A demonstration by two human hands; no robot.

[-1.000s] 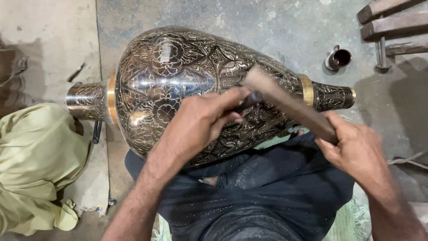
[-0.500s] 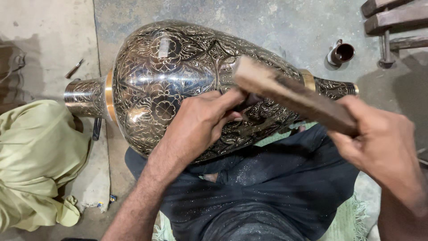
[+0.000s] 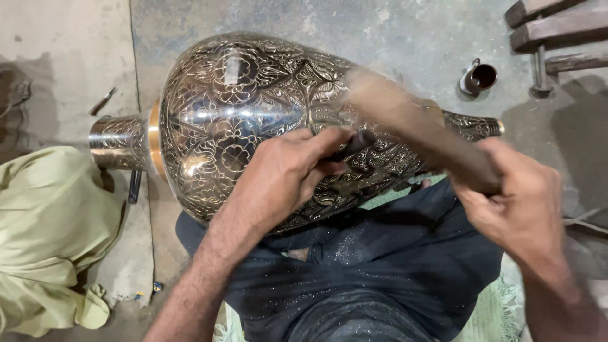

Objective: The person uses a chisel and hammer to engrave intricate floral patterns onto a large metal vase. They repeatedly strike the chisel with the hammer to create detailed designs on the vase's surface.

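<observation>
One large engraved metal vase (image 3: 253,120) lay on its side across my lap, its flared foot toward my left and its narrow neck toward my right, over the dark cloth (image 3: 380,266) covering my legs. My left hand (image 3: 285,174) rested on the vase's belly, fingers curled and pinching one thin dark chisel (image 3: 351,145) with its tip against the patterned surface. My right hand (image 3: 516,199) was closed in a fist around one wooden mallet (image 3: 411,130), blurred, its head above the chisel. On the concrete floor (image 3: 405,38) beyond the neck stood one small metal cup (image 3: 479,77). One bundle of pale green cloth (image 3: 50,221) lay at my left, near the foot.
</observation>
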